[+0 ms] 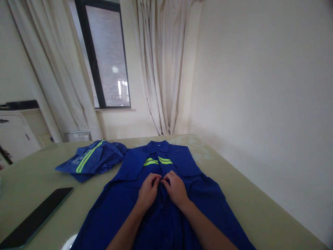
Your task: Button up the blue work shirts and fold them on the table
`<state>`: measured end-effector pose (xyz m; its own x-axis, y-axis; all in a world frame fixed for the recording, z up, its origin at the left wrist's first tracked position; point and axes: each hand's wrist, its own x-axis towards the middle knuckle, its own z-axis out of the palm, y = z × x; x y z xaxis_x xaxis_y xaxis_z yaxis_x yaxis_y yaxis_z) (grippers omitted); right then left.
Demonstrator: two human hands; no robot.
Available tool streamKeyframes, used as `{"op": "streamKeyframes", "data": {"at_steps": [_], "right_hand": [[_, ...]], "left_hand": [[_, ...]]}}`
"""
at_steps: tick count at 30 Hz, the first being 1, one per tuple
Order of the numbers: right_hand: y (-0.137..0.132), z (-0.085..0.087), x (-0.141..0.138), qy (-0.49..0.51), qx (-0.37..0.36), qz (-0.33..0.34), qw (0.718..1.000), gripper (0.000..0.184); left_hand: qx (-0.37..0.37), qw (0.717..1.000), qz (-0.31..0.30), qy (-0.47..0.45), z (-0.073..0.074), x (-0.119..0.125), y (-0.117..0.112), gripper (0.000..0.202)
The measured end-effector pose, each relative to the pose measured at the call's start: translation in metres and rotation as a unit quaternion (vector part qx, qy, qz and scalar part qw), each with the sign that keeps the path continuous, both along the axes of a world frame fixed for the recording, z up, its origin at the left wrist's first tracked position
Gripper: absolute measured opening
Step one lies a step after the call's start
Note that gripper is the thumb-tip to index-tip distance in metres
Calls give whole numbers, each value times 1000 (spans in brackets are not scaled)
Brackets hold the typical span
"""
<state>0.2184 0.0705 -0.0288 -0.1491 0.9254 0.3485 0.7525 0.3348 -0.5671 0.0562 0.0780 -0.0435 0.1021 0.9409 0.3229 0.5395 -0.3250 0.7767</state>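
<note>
A blue work jacket (pixel 111 211) with a collar and yellow-green reflective strips lies spread on the table, collar at the far end. Over its front opening, below the strips, both hands meet. My left hand (pixel 149 189) pinches the fabric at the front edge with thumb and fingers. Close beside it, my right hand (pixel 175 187) pinches the same edge, the fingertips of the two hands almost touching. Whether a button or other fastener sits between the fingertips is hidden.
A second blue garment (pixel 96 159) with reflective strips lies bunched at the far left of the table (pixel 260 198). A dark flat tablet-like device (pixel 36 215) rests at the near left, a white rounded object (pixel 69 242) at the front edge. A wall (pixel 273 104) borders the right side.
</note>
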Motion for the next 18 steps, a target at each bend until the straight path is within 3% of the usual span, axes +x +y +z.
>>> {"op": "streamKeyframes", "data": {"at_steps": [2,7,12,15,18], "right_hand": [[6,-3,4,60,12,-1,998,7],[11,-5,10,121,49,-16,991,42],[1,7,5,-12,-24,-107,994,40],[5,20,-2,-109,-27,-91,989,29],[14,27,-7,-131,-30,-62,989,19]], "left_hand": [[32,999,-1,44,1,1,-2,27],[57,961,-4,271,2,12,-17,45],[34,919,-38,391,-2,20,-35,56],[14,909,-56,412,-10,21,-46,61],[2,907,-57,417,-17,21,-61,61]]}}
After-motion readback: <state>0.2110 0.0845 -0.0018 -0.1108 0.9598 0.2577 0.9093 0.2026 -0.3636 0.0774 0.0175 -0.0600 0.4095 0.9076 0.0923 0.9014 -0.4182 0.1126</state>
